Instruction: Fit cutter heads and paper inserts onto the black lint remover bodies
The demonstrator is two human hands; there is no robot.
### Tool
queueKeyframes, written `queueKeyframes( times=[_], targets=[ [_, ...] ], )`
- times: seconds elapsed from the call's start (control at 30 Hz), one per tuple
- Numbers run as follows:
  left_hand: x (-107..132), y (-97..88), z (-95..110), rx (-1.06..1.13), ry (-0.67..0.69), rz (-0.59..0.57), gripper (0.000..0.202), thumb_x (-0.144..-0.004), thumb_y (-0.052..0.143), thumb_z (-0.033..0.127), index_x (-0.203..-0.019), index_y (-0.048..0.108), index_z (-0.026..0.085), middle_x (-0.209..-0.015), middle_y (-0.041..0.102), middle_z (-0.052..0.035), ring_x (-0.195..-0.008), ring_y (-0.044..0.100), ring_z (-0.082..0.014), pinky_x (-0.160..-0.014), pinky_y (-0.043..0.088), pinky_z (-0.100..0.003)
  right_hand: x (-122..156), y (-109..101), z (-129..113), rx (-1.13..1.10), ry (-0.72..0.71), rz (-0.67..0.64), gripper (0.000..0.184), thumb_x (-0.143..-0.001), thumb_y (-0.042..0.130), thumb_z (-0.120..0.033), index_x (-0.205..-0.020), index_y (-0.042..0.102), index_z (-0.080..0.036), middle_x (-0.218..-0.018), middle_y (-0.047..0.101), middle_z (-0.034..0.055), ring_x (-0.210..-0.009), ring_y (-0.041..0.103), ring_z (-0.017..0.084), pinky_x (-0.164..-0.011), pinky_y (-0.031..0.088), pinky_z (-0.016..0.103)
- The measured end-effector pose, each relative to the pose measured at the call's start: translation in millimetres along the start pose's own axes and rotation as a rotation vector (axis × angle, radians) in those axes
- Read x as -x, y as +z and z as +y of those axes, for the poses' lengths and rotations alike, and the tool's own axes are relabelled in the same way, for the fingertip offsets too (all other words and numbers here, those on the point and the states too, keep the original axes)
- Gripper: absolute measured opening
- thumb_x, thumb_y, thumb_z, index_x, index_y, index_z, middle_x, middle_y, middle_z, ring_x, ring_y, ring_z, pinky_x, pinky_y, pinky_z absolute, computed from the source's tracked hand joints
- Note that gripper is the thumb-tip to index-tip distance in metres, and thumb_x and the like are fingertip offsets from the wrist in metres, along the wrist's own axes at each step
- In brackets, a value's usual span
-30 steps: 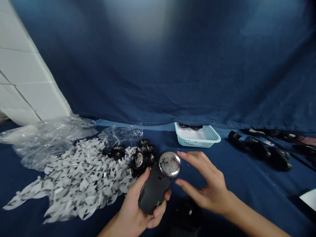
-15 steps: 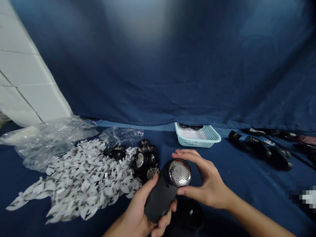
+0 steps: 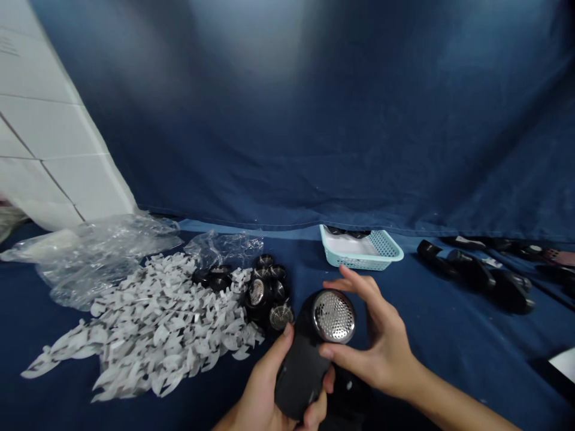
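My left hand (image 3: 274, 392) is wrapped round the body of a black lint shaver (image 3: 309, 359), holding it low in front of me. The shaver's round metal mesh head (image 3: 333, 316) faces up. My right hand (image 3: 375, 341) curves round that head, thumb below and fingers above, touching its rim. A cluster of black round heads with mesh (image 3: 265, 290) lies just left of the shaver on the blue cloth (image 3: 431, 323). Beside them spreads a heap of small white paper pieces (image 3: 148, 323).
Crumpled clear plastic bags (image 3: 94, 251) lie at the far left. A light blue basket (image 3: 362, 246) stands at the back centre. Several black shaver bodies (image 3: 476, 269) lie at the right. A blue curtain hangs behind; a dark object (image 3: 348, 389) sits under my right wrist.
Both hands and the shaver have shifted a little right and nearer. My right hand went from hovering open beside the mesh head to cupping its rim.
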State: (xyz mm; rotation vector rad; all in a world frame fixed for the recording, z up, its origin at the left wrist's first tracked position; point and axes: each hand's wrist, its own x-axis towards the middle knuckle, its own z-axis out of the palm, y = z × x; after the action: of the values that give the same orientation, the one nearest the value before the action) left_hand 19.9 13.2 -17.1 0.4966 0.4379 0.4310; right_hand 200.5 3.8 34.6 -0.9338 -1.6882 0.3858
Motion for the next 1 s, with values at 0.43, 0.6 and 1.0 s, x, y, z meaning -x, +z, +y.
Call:
queueKeyframes(
  times=[0.43, 0.6, 1.0],
  targets=[
    [5, 10.1, -1, 0.035, -0.107, -0.002, 0.071, -0.087, 0.038, 0.065, -0.077, 0.069, 0.001, -0.058, 0.063, -0.0115, -0.042, 0.054, -0.0095, -0.037, 0.035, -0.015, -24, -17, -19, -0.237, -0.074, -0.452, 0.056, -0.055, 0.076, -0.021, -0.110, 0.064, -0.026, -0.112, 0.069, 0.0042, -0.112, 0.060, 0.028, -0.105, 0.040, 0.047],
    [2, 7.3, -1, 0.059, -0.100, -0.052, 0.066, -0.079, 0.051, 0.066, -0.084, 0.068, 0.003, -0.060, 0.065, -0.0119, -0.043, 0.055, -0.0101, -0.038, 0.032, -0.015, -20, -9, -14, -0.202, -0.111, -0.375, 0.052, -0.054, 0.076, -0.028, -0.105, 0.064, -0.025, -0.106, 0.072, 0.0043, -0.106, 0.064, 0.028, -0.106, 0.038, 0.048],
    [13, 3.6, 6, -0.031, 0.038, 0.006, 0.075, -0.086, 0.037, 0.072, -0.078, 0.068, 0.004, -0.065, 0.060, -0.0080, -0.036, 0.045, -0.0065, -0.031, 0.017, -0.019, -12, -9, -10, -0.043, 0.036, -0.320, 0.071, -0.066, 0.079, -0.030, -0.131, 0.050, -0.029, -0.135, 0.055, 0.0059, -0.128, 0.047, 0.028, -0.107, 0.038, 0.045]
  ],
)
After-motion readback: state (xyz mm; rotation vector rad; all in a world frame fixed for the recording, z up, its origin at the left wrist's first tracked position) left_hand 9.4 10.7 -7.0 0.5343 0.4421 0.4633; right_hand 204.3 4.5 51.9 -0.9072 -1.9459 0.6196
